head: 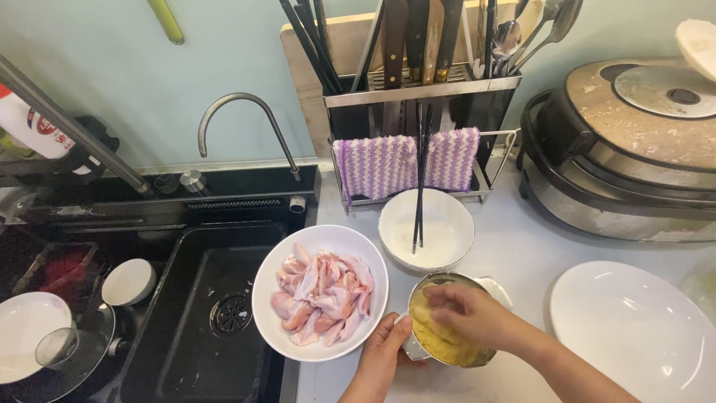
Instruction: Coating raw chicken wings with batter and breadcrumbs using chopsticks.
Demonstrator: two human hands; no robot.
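Note:
My left hand (382, 357) grips the side of a small metal bowl (418, 349) of yellow crumbs on the white counter. My right hand (471, 312) reaches into that bowl from the right, with its fingers curled over the yellow crumbs (440, 342); I cannot tell whether they hold anything. Just left of the bowl stands a white bowl (268, 313) full of raw pink chicken pieces (322, 297). Behind them a second white bowl (447, 231) holds a white liquid, and a pair of black chopsticks (420, 179) leans in it.
A large white plate (634, 328) lies at the right. A round electric cooker (634, 149) stands at the back right. A utensil rack (421, 97) with a purple cloth (406, 164) is behind. The black sink (209, 313), tap (246, 127) and dishes (30, 328) fill the left.

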